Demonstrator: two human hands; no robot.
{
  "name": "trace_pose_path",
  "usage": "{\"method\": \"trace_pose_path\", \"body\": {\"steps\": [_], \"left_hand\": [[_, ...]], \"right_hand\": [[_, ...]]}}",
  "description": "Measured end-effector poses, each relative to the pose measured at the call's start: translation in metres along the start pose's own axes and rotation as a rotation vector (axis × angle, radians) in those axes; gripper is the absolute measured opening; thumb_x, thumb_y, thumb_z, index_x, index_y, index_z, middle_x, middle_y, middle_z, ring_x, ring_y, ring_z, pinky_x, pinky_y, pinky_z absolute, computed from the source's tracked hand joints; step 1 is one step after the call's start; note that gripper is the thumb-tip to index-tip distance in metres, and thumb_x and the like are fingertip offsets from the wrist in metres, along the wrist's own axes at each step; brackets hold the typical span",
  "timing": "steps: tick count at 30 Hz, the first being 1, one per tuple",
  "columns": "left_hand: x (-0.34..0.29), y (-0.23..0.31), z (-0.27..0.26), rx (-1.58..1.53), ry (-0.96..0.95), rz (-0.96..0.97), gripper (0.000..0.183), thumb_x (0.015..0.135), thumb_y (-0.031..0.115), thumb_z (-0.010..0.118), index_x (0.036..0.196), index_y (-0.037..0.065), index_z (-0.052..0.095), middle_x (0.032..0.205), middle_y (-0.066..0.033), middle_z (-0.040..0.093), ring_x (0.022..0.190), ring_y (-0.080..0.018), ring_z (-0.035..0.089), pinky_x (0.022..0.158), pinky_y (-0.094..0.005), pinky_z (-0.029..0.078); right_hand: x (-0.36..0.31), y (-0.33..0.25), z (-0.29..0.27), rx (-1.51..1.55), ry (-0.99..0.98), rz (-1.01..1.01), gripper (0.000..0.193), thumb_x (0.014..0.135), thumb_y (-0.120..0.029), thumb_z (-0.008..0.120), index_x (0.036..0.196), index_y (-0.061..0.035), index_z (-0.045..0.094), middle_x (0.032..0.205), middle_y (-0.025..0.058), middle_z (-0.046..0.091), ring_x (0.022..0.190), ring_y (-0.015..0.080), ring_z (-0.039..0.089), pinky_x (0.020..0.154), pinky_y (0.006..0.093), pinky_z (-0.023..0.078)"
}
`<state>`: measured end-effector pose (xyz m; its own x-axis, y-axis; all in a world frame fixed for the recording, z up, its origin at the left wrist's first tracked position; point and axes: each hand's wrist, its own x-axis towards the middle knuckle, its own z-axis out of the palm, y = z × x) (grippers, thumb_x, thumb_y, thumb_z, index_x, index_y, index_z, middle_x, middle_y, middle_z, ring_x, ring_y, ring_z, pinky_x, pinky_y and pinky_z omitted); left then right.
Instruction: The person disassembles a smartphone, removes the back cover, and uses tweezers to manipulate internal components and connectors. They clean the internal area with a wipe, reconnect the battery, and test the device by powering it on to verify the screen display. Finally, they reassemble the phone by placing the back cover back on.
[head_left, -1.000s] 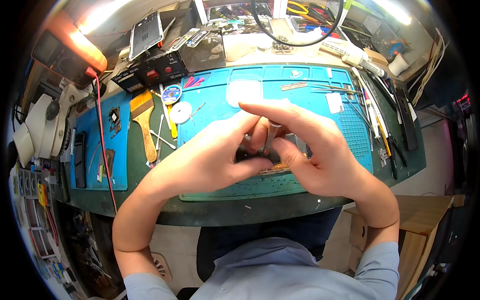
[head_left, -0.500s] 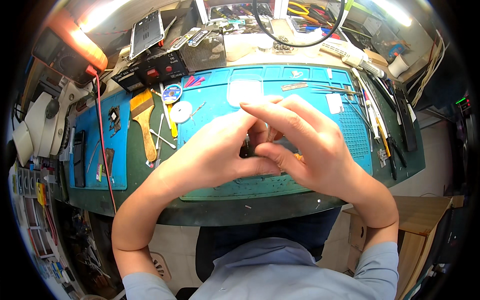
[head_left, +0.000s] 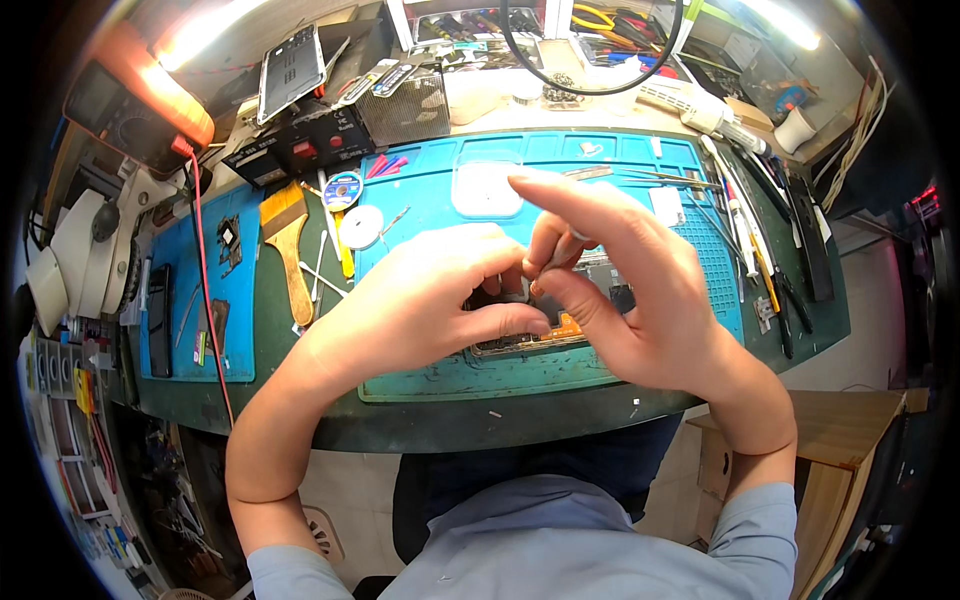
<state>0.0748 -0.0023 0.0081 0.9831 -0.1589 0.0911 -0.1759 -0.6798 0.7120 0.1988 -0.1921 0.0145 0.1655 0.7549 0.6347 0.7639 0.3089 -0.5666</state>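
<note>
An opened-up phone with dark inner parts and an orange area lies on the blue mat in front of me. My left hand arches over its left part, fingers curled and thumb stretched toward the middle. Whatever sits between those fingers is mostly hidden. Above the phone, my right hand pinches thumb and fingers together on something small and greyish, too covered to name. Its index finger is raised away from the pinch. Both sets of fingertips nearly meet over the phone.
A clear plastic box sits beyond my hands. Left are a wooden brush, a solder spool, a white roll and cotton swabs. Tweezers and pens lie right. A multimeter stands far left; its red lead crosses the bench.
My right hand has shifted slightly right and its index finger has lifted, opening a gap between the hands. More of the phone and its orange area now shows.
</note>
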Motion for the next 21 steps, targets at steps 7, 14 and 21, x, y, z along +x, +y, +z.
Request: {"method": "trace_pose_path", "body": {"steps": [7,14,21], "left_hand": [[-0.002,-0.003,-0.001,-0.102,-0.023,0.077,0.017,0.088,0.012,0.078,0.097,0.003,0.067,0.096,-0.0119,0.069,0.091,-0.0313,0.067,0.078,-0.0407,0.055],[-0.002,0.006,-0.008,-0.15,-0.096,0.014,0.014,0.085,0.007,0.078,0.093,0.002,0.067,0.098,-0.0116,0.069,0.093,-0.0319,0.067,0.081,-0.0404,0.055],[-0.003,0.002,-0.01,0.01,-0.066,0.069,0.02,0.085,0.011,0.078,0.101,0.001,0.069,0.098,-0.0136,0.07,0.093,-0.0335,0.067,0.081,-0.0397,0.054]], "right_hand": [[-0.006,-0.003,0.0,0.03,-0.094,0.072,0.066,0.084,0.012,0.067,0.148,-0.0008,0.055,0.095,0.0093,0.066,0.083,0.0187,0.065,0.076,0.032,0.055],[-0.008,-0.003,0.005,0.072,-0.113,0.048,0.061,0.087,0.01,0.063,0.146,-0.0061,0.056,0.095,0.0105,0.064,0.083,0.027,0.065,0.079,0.038,0.054],[-0.007,0.0,0.002,0.001,-0.143,0.026,0.051,0.083,0.002,0.078,0.132,-0.0068,0.069,0.089,0.0068,0.066,0.075,0.0199,0.064,0.071,0.0338,0.054]]}}
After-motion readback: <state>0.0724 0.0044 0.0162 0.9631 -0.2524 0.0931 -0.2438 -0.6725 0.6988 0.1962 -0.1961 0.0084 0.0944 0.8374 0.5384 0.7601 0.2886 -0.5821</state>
